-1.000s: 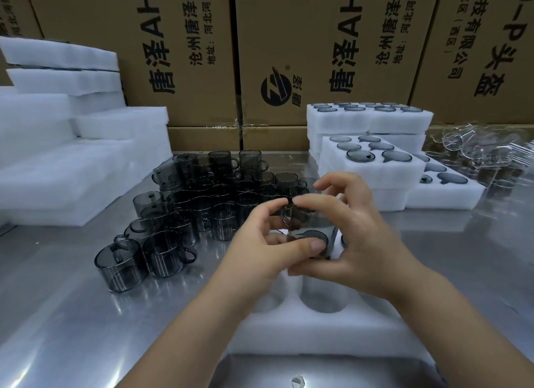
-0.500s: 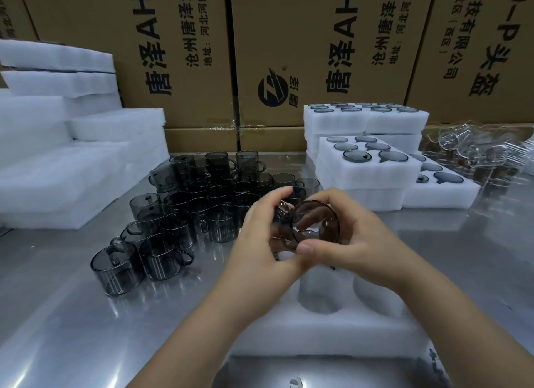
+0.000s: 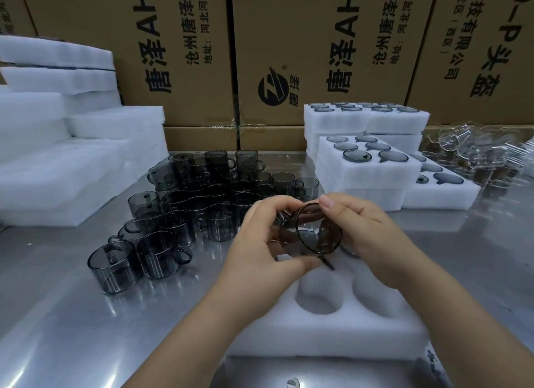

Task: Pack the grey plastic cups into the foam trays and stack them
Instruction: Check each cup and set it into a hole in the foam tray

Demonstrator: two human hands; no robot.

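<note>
On the steel table [image 3: 72,315], a foam tray [image 3: 332,338] lies at six o'clock with its near pockets empty. Loose cups [image 3: 185,208] crowd ten o'clock. The left hand [image 3: 260,243] at nine and the right hand [image 3: 372,231] at three both pinch the grey cup [image 3: 318,231] between them. A second ago it sat low at the tray; now it is raised, mouth toward the camera, so probably not yet seated.

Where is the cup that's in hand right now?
Head view, centre: the grey cup is tipped, mouth toward the camera, gripped between left hand and right hand, above the near foam tray, right of the loose cups.
</note>
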